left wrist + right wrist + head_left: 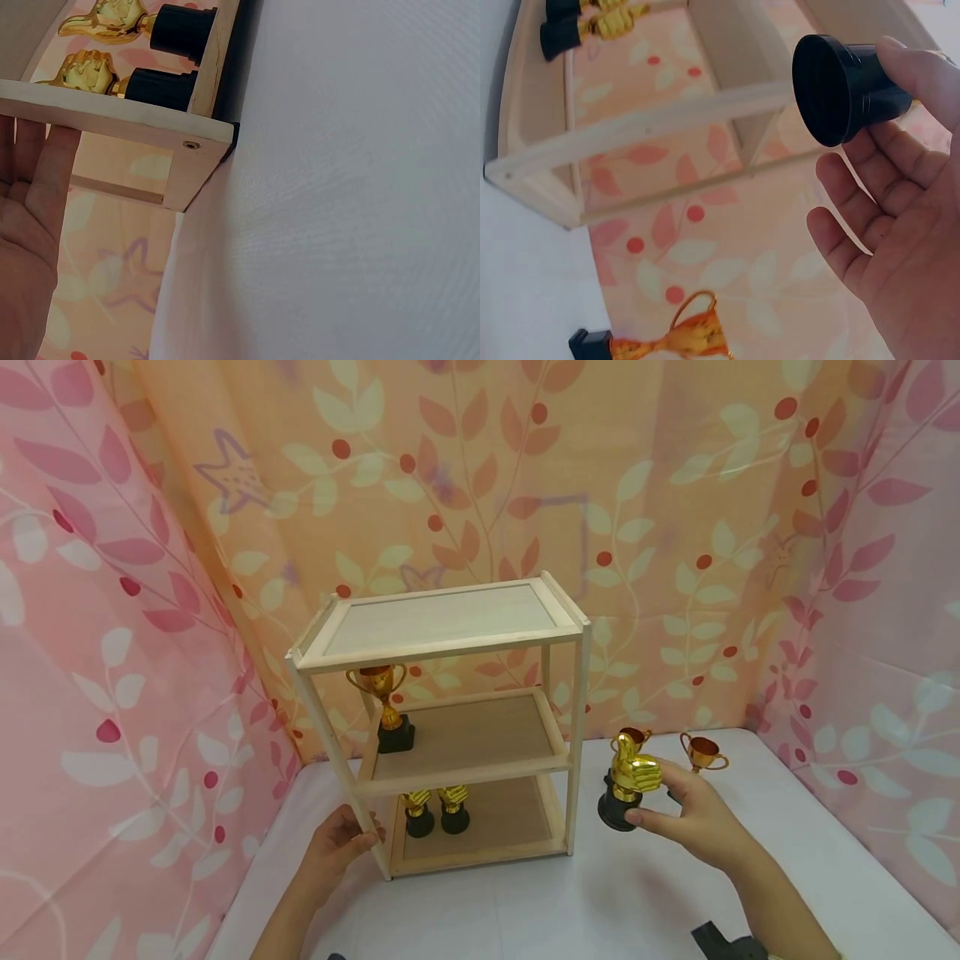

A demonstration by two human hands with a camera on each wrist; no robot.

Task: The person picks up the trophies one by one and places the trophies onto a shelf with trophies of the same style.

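Thumbs-up trophy [627,783] is pinched between thumb and fingers of the right hand [697,818], gold cups [703,750] just beyond; well to its left, the left hand [333,847] grips the wooden rack [465,777] by a post, paired figurines [454,820] beside it.

the head view looks forward and down over both hands [333,847] [693,814], the whole shelf [442,620] and the curtain [480,485] behind. the wrist views, close and turned sideways, face the shelf from its left and right; both catch the two thumbs-up trophies [454,822] low inside it.
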